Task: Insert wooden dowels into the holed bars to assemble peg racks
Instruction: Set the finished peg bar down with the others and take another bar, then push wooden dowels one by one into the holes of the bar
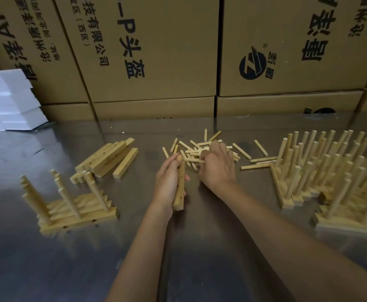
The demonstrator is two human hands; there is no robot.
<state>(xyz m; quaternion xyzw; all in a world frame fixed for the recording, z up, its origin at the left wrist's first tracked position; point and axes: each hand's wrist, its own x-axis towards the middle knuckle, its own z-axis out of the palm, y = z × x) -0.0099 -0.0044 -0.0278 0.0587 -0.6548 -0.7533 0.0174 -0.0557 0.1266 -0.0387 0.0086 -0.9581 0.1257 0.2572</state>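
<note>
My left hand (167,182) grips a holed wooden bar (180,188), held lengthwise and pointing away from me, with its holes facing right. My right hand (216,164) rests on the loose pile of wooden dowels (191,149) at the table's middle, fingers closed around a dowel (201,160) at the pile's near edge. The two hands are a short gap apart. A stack of empty holed bars (110,158) lies to the left of the pile.
Several finished peg racks (69,205) stand at the near left, and a dense group of finished racks (330,171) fills the right. Cardboard boxes (156,62) wall off the back of the steel table (200,236). White foam blocks (6,101) sit at far left.
</note>
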